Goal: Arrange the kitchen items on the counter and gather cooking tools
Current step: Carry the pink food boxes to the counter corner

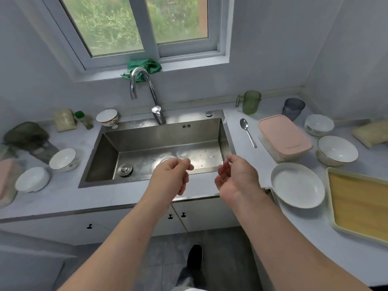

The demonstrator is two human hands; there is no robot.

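Note:
My left hand (pixel 173 175) and my right hand (pixel 236 175) hover side by side over the front rim of the steel sink (pixel 109 148), fingers loosely curled, holding nothing. On the counter to the right lie a metal spoon (pixel 247 131), a pink-lidded container (pixel 283 137), a white plate (pixel 298 184), two white bowls (pixel 337 150) (pixel 318 124) and a yellow tray (pixel 361 204). Left of the sink stand white bowls (pixel 64 159) (pixel 32 179) and a patterned bowl (pixel 107 117).
A chrome tap (pixel 147 91) arches over the sink, with a green cloth (pixel 147 66) on the sill behind. A green mug (pixel 251 101) and a grey cup (pixel 292 108) stand at the back right. A dark bag (pixel 25 133) and a small bottle (pixel 84 119) sit left.

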